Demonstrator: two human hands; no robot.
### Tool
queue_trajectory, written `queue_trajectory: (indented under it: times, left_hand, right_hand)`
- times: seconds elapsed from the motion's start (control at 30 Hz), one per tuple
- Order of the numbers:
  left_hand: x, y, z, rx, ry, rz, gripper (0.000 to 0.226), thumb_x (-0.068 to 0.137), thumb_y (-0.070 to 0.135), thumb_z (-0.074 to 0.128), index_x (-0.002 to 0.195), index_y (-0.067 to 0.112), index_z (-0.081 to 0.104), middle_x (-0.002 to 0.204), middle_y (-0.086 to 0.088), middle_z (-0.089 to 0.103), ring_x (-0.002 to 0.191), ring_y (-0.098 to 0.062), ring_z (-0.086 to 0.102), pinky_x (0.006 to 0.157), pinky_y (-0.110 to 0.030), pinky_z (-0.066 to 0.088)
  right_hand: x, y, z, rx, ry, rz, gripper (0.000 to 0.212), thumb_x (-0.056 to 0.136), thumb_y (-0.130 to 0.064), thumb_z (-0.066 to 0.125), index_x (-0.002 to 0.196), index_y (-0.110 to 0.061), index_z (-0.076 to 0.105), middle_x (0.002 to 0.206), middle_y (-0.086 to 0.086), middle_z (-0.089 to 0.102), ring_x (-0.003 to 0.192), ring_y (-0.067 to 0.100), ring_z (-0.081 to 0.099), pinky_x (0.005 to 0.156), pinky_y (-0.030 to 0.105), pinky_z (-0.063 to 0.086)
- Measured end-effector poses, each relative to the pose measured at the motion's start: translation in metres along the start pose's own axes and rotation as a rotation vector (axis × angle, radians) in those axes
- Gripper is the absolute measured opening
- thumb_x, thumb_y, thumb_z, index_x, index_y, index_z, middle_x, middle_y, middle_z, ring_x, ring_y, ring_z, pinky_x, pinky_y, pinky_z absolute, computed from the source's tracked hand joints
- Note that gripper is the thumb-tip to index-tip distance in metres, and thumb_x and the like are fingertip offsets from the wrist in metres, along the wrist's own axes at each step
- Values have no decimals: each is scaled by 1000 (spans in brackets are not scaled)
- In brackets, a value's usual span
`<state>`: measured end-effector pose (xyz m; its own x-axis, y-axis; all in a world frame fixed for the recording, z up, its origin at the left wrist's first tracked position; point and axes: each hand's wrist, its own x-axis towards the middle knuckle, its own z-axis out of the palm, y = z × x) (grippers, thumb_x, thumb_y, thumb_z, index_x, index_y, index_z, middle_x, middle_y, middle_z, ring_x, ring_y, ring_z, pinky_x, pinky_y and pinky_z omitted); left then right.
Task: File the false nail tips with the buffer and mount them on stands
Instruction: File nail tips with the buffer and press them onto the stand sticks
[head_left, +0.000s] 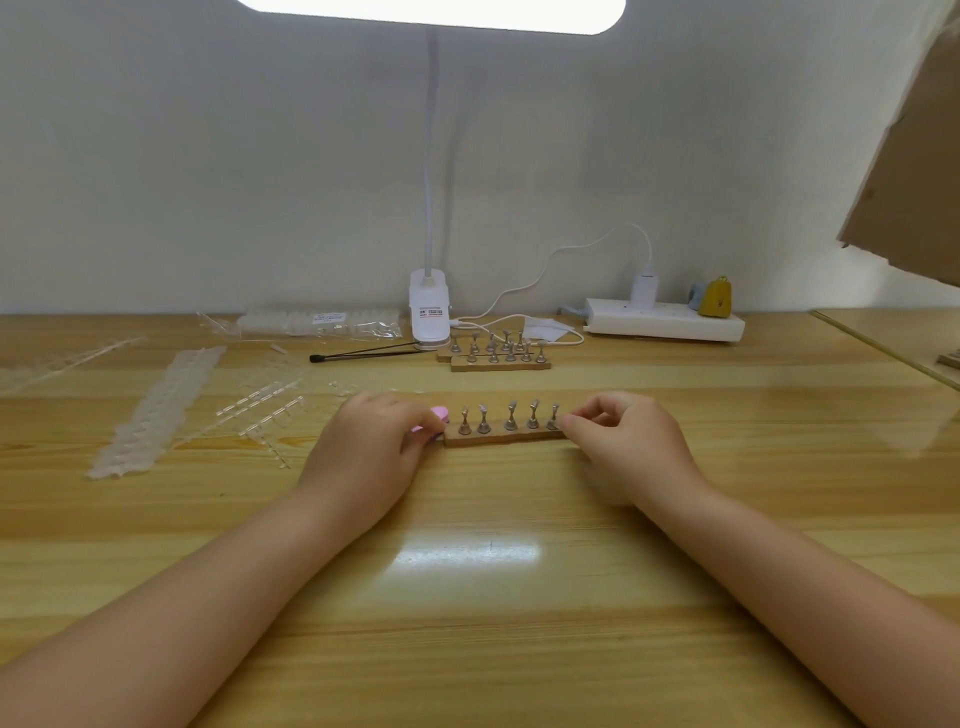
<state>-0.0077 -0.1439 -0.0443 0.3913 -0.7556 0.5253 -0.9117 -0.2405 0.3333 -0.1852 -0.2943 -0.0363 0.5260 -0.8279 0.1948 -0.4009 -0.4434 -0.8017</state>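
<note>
Left hand (382, 434) pinches the pink buffer (434, 418) at nine o'clock of the stand base (501, 437) (presumably steadying it), while right hand (615, 434) pinches its three-o'clock end.

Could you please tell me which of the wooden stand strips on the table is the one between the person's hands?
The nearest strip, with a single row of five metal stands, lies between the left hand and right hand. The other strips lie untouched by the lamp clip.
</note>
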Motion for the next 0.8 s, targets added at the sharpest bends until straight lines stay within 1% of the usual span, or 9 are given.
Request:
queue_trajectory:
  times: [0.13,0.27,0.37,0.43,0.53,0.57,0.63,0.73,0.8]
  left_hand:
    - [-2,-2,-2,13,41,-91,22,87,7,61,100,22,70,101,5,70,95,-22,56,76,-27,35]
    - [0,-2,2,73,10,-134,12,86,25,63,95,24,56,94,4,63,93,-21,49,75,-34,40]
    - [4,-2,6,19,-20,-109,21,91,30,61,107,18,55,100,3,62,98,-20,51,80,-34,43]
    - [4,-1,7,4,14,-92,26,95,29,56,116,13,55,104,0,64,100,-22,53,84,-34,43]
    - [-1,6,3,-97,194,-41,30,96,23,56,121,8,52,100,0,62,93,-15,55,84,-23,40]
    - [-3,12,0,-180,236,-10,31,94,20,59,121,8,52,98,2,59,89,-8,54,82,-16,40]
    - [-8,26,-3,-302,270,103,34,88,11,65,119,11,51,96,5,55,89,-4,53,81,-7,40]
    - [-12,41,-1,-326,282,353,32,83,5,66,110,11,52,98,4,53,89,0,51,82,-8,41]
    - [-13,41,0,-274,250,463,27,82,6,64,107,9,54,98,-3,55,89,-3,51,82,-11,43]
  right_hand:
    - [1,-2,-3,6,28,-19,10,84,-31,67,77,-24,69,78,-8,65,77,8,58,66,28,47]
    - [-9,-11,2,139,20,-119,14,86,-26,67,76,-17,72,72,-3,68,69,7,60,64,23,48]
    - [-16,-17,9,234,-51,-140,15,86,-27,69,76,-17,74,69,-1,69,60,2,58,58,19,48]
    - [-19,-20,12,394,-132,-43,12,84,-26,72,79,-16,75,65,-3,67,53,1,53,51,15,43]
    - [-20,-22,15,692,-280,157,16,79,-21,75,87,-8,75,64,-2,61,47,7,42,40,16,34]
    - [-19,-22,15,736,-316,180,18,77,-21,76,88,-7,75,63,-2,59,46,7,40,38,15,32]
    - [-18,-23,14,796,-368,182,19,71,-23,75,86,-11,75,62,-3,56,44,7,37,35,15,28]
    - [-18,-23,13,892,-466,151,10,71,-23,71,77,-15,71,61,-4,53,42,6,35,34,15,25]
    - [-20,-23,14,922,-552,124,6,75,-21,67,77,-15,66,60,-4,50,43,6,36,35,15,26]
